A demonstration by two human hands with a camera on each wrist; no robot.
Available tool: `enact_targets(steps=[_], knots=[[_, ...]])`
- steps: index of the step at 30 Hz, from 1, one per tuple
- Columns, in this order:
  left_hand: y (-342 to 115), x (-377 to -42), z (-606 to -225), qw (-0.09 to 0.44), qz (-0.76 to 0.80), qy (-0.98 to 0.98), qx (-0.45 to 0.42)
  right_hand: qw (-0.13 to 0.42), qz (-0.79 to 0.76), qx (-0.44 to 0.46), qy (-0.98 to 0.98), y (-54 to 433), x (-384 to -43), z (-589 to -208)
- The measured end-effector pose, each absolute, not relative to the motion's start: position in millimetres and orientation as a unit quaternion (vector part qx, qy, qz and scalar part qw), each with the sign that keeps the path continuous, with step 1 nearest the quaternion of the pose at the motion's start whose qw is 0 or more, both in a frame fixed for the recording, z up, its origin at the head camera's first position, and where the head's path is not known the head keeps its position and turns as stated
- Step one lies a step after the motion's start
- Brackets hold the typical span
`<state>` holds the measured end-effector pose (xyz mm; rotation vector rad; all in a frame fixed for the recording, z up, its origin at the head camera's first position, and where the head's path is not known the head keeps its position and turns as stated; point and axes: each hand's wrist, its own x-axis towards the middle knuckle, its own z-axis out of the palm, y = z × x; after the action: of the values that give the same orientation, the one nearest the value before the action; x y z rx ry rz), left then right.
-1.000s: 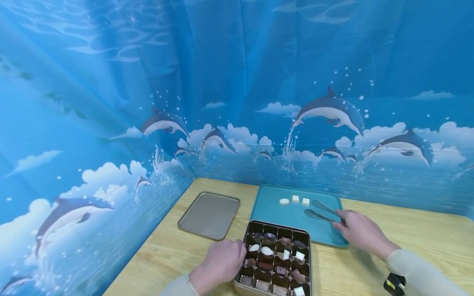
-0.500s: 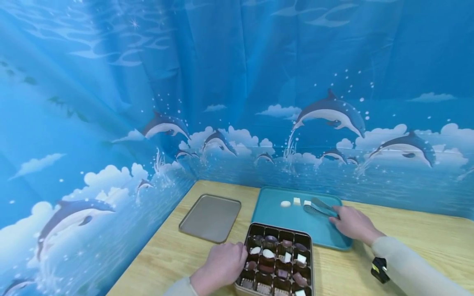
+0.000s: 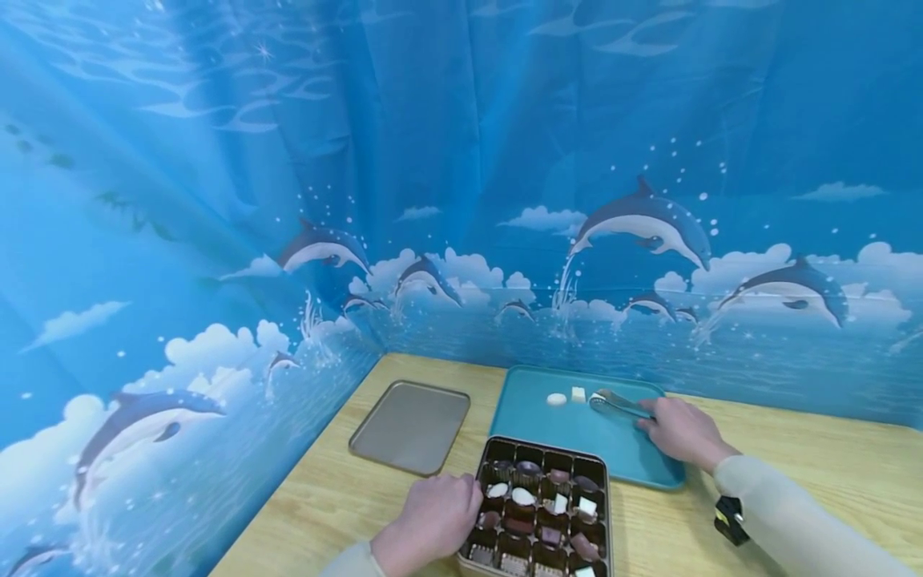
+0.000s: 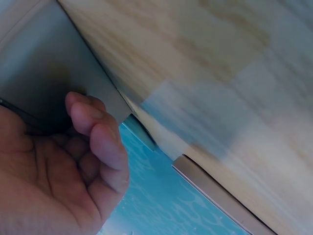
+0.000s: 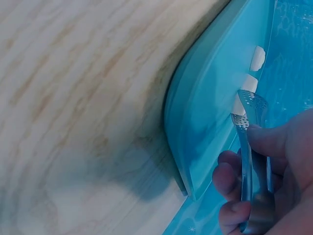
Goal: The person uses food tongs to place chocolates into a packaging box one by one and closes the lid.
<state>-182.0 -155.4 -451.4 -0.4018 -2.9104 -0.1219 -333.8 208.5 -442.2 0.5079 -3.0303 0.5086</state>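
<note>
My right hand (image 3: 683, 431) holds metal tongs (image 5: 248, 166) with perforated ends over the blue-green tray (image 3: 534, 423). The tong tips are around a white square chocolate (image 5: 238, 105) at the right end of a short row. Beside it on the tray are another white square chocolate (image 3: 578, 394) and a white round one (image 3: 556, 399). At the front, my left hand (image 3: 440, 513), its fingers curled, grips the left side of a tin box (image 3: 607, 513) divided into small cells. Dark, brown and white chocolates sit in many of its cells. The left thumb is hidden in the left wrist view.
A flat grey-brown metal lid (image 3: 411, 426) lies on the wooden table (image 3: 324, 481), left of the blue-green tray. A blue curtain (image 3: 447, 160) printed with dolphins hangs along the back and left edges of the table.
My right hand has moved a little left with the tongs, and their spread tips have come together around the right-hand white square chocolate. My left hand stays at the box.
</note>
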Motion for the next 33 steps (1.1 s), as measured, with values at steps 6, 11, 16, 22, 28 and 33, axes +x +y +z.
enact_targets(steps=[6, 11, 16, 22, 28, 33], knots=[[-155, -182, -452, 0.101, -0.032, -0.984, -0.145, 0.027, 0.165, 0.161, -0.973, 210, -330, -445], [-154, -182, -452, 0.098, -0.031, -0.984, -0.143, 0.033, 0.169, 0.158, -0.972, 212, -325, -446], [-154, -180, -452, 0.105, -0.024, -0.984, -0.141, 0.037, 0.167, 0.163, -0.972, 212, -316, -438], [-155, -180, -452, 0.096, -0.034, -0.985, -0.136, 0.058, 0.164, 0.191, -0.966, 211, -302, -421], [-155, -181, -453, 0.102, -0.032, -0.984, -0.14, 0.068, 0.165, 0.21, -0.961, 211, -284, -403], [-156, -181, -453, 0.107, -0.024, -0.984, -0.14, 0.088, 0.178, 0.231, -0.953, 210, -262, -392]])
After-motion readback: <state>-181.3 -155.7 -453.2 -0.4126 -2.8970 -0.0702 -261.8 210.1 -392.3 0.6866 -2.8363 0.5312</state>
